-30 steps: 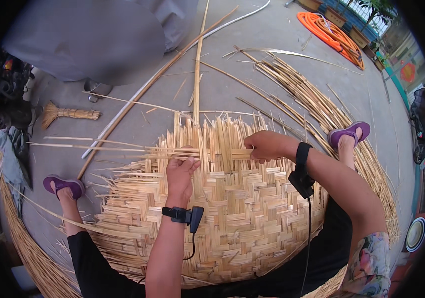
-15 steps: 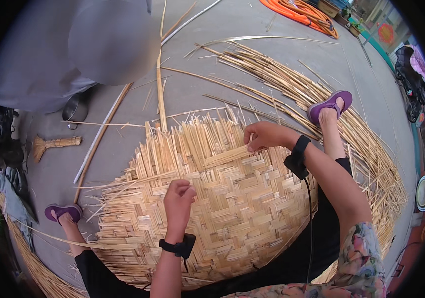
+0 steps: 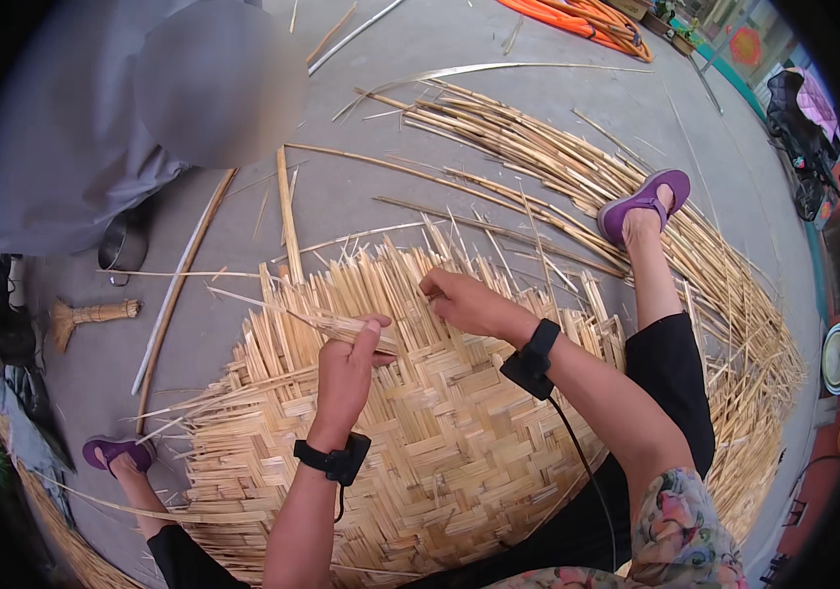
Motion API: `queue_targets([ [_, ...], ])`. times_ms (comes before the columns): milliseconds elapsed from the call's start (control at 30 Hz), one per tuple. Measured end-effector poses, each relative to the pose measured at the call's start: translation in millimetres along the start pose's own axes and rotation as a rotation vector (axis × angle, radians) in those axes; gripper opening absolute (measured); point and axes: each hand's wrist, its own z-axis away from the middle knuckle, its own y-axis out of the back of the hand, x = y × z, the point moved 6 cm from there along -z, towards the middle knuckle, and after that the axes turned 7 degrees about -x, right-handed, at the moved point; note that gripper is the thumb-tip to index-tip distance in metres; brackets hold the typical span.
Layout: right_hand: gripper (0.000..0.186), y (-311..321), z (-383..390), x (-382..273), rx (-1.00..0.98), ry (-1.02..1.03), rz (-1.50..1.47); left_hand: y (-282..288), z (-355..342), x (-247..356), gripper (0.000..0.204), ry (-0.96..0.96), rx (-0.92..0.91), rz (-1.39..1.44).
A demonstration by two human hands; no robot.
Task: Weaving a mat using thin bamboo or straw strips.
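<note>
A half-woven mat of flat, pale reed strips (image 3: 439,412) spreads across the ground between my legs, its far edge fraying into loose upright ends. Over its left half, my left hand (image 3: 344,378) pinches a small bundle of split reed strips (image 3: 326,322) between thumb and fingers. Those strips slant off toward the far left. My right hand (image 3: 474,306) is at the upper middle of the weave, fingers curled down among the upright strip ends. Whatever its fingertips grip is hidden behind the hand.
Long reeds (image 3: 538,147) lie in a pile at the right, under my purple-shod foot (image 3: 646,206). A person in grey (image 3: 76,128) is at the upper left. Nearby are a metal pot (image 3: 125,243), a short straw brush (image 3: 96,314) and a pole (image 3: 184,285). An orange hose (image 3: 587,22) lies far off.
My right hand has moved left along the weave, away from the crosswise strip. The left hand has risen slightly and now grips a bundle of strips. The view has shifted a little.
</note>
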Motion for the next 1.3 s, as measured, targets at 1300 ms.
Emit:
queue_targets([
  [1300, 0.029, -8, 83, -29, 0.139, 0.069, 0.036, 31, -98, -34, 0.026, 0.116, -0.077, -0.285],
])
